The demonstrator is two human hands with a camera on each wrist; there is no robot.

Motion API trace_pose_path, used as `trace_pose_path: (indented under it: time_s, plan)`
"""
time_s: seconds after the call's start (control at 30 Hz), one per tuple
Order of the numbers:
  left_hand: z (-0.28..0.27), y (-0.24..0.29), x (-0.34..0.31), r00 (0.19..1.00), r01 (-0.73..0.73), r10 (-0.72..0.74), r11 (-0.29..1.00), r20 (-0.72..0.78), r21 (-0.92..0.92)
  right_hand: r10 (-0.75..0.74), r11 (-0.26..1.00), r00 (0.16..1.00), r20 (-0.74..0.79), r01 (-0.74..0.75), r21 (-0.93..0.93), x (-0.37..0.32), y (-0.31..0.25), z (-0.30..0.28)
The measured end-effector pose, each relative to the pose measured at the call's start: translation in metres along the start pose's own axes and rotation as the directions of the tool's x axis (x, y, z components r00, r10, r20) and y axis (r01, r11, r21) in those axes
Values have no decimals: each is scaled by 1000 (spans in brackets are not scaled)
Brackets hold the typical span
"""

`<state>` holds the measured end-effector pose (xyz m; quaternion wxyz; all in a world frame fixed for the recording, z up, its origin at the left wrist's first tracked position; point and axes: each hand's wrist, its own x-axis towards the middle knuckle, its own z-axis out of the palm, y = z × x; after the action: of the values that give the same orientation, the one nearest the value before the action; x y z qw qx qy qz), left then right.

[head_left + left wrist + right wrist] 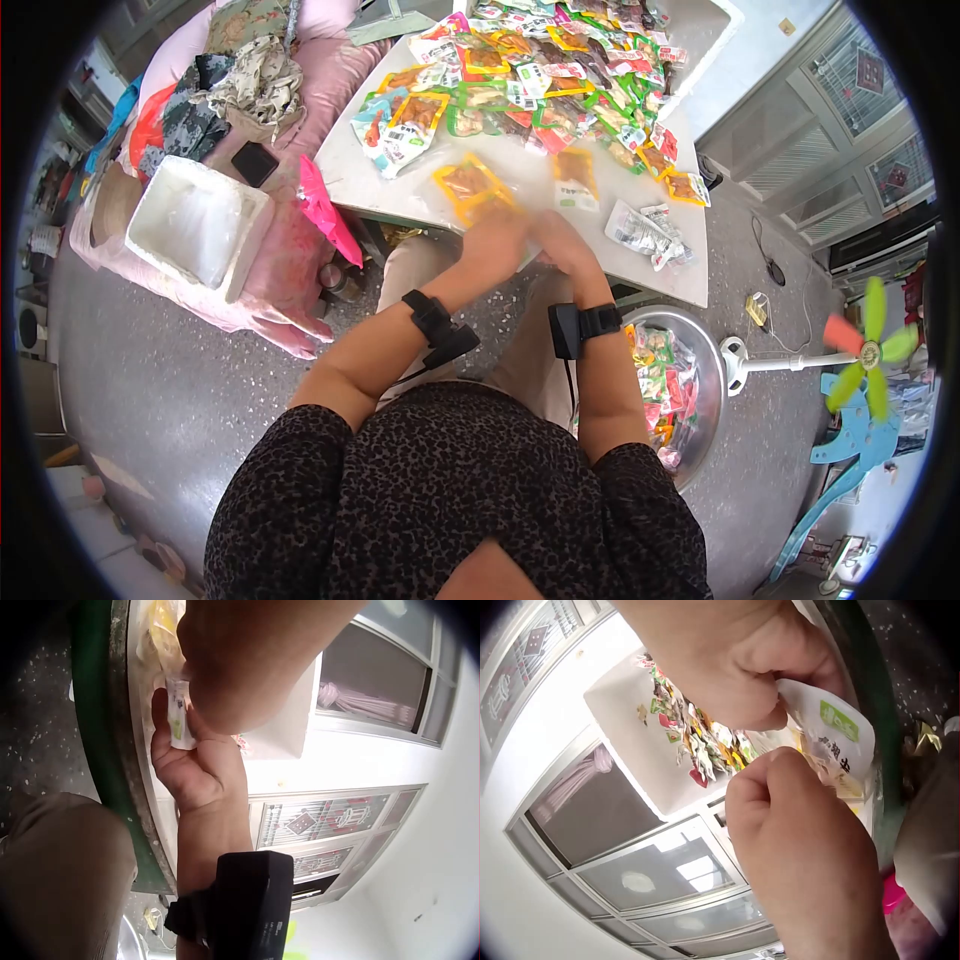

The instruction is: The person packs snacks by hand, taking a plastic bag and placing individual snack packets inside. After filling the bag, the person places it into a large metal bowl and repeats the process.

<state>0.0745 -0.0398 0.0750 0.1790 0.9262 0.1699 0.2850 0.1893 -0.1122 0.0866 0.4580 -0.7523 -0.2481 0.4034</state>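
Near the table's front edge, my left hand (495, 248) and right hand (566, 245) come together, blurred in the head view. Between them is a food packet (838, 724) with a white end, a green label and dark lettering. In the right wrist view, the right hand's thumb and fingers pinch its white end, while the left hand (806, 810) has curled fingers at its side edge. A yellow-edged packet (468, 186) lies just beyond the left hand. Beyond the right hand lies another yellow packet (574, 178).
Many colourful packets (560, 85) cover the far part of the white table (345, 160). Silver-white packets (650, 237) lie at its right. A metal basin (712, 400) of packets stands on the floor, beside a fan (870, 352). At left, a foam box (195, 220) sits on pink bedding.
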Motion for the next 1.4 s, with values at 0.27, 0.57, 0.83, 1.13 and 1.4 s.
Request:
trace_pose_path:
  time_s: [0.27, 0.57, 0.83, 1.13, 1.4]
  plan:
    - [-5, 7, -2, 998, 43, -39, 995, 44, -87, -97, 993, 994, 40, 100, -64, 9, 7, -6]
    - [0, -2, -3, 999, 5, -9, 996, -50, -88, -207, 886, 977, 55, 163, 434, 30, 12, 28]
    - [8, -8, -6, 995, 99, -100, 989, -9, -111, -204, 975, 972, -117, 212, 60, 31, 13, -37]
    - [27, -16, -7, 983, 180, -173, 975, 61, -133, -433, 693, 845, -313, 90, -715, 106, 25, -78]
    - [27, -18, -8, 971, 218, -205, 970, 119, -109, -245, 466, 968, -50, 72, -882, 103, 38, -62]
